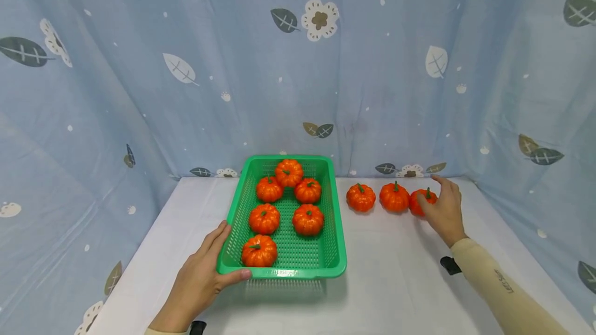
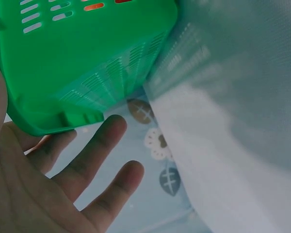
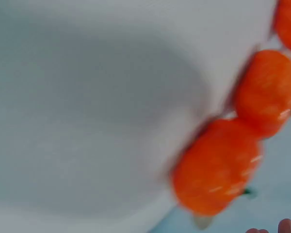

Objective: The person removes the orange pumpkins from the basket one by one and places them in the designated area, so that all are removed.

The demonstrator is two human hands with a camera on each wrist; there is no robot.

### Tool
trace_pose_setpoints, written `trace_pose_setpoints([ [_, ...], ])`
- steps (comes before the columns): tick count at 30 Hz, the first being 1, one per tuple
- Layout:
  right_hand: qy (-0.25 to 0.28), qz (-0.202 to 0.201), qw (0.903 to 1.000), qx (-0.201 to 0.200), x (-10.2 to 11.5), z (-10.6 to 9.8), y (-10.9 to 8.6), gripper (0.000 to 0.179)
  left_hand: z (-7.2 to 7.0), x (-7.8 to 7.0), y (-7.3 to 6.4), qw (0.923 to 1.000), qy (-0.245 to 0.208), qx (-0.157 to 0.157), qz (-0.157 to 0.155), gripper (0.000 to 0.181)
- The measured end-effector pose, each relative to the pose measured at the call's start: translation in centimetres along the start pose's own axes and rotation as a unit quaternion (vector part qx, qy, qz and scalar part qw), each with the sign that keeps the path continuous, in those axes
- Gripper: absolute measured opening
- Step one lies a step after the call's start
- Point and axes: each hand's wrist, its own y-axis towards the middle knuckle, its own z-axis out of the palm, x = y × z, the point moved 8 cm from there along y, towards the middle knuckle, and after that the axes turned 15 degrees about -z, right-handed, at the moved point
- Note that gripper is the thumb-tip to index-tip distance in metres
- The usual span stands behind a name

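At the near left corner of a green plastic basket (image 1: 340, 221), my left hand (image 1: 197, 278) holds the rim. Its thumb lies along the front rim, with the index finger at the left side. In the left wrist view, the other fingers (image 2: 94, 155) spread out beside the basket corner. Several small orange pumpkins sit inside the basket, one pumpkin (image 1: 259, 251) closest to that hand. My right hand (image 1: 444, 211) is at the rightmost pumpkin (image 3: 216, 167) on the table, thumb overlapping it and fingers extended past its right side. Only fingertips (image 3: 285, 226) show in the right wrist view.
A middle pumpkin (image 1: 394, 197) and a left pumpkin (image 1: 360, 198) stand in the row to the right of the basket. The white table (image 1: 386, 273) ends at a blue patterned curtain (image 1: 261, 92) behind and along both sides.
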Motion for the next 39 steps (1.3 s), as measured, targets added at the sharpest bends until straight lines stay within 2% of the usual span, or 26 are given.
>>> trace_pose_setpoints([
  [5,0.041,-0.084,0.9953,-0.025,5.3,0.8,1.3,0.061,-0.1,0.2,-0.1,1.0,0.002,-0.001,-0.004,0.113],
  [12,0.101,-0.162,0.9815,-0.004,13.5,4.1,2.7,0.059,-0.2,0.4,-0.5,1.0,0.003,-0.007,-0.002,0.11],
  [18,0.147,-0.24,0.9596,0.004,21.1,6.7,4.0,0.059,-0.2,0.3,-0.4,0.9999,0.003,-0.013,-0.002,0.11],
  [20,0.169,-0.254,0.9523,0.006,23.1,7.5,4.2,0.059,-0.2,0.3,-0.3,0.9999,0.003,-0.013,-0.001,0.11],
  [24,0.225,-0.253,0.941,0.012,26.3,9.0,4.4,0.059,0.0,0.2,-0.2,0.9999,0.005,-0.011,0.0,0.111],
  [28,0.253,-0.239,0.937,0.028,28.5,10.3,4.8,0.063,0.1,0.1,-0.1,0.9999,0.002,-0.01,0.001,0.111],
  [34,0.254,-0.21,0.9428,0.047,29.5,12.5,5.3,0.068,0.3,-0.1,-0.3,0.9999,0.002,-0.01,0.004,0.112],
  [39,0.264,-0.144,0.9519,0.058,28.3,14.9,5.4,0.068,-0.1,-0.1,-0.3,0.9998,0.008,-0.017,0.006,0.111],
])
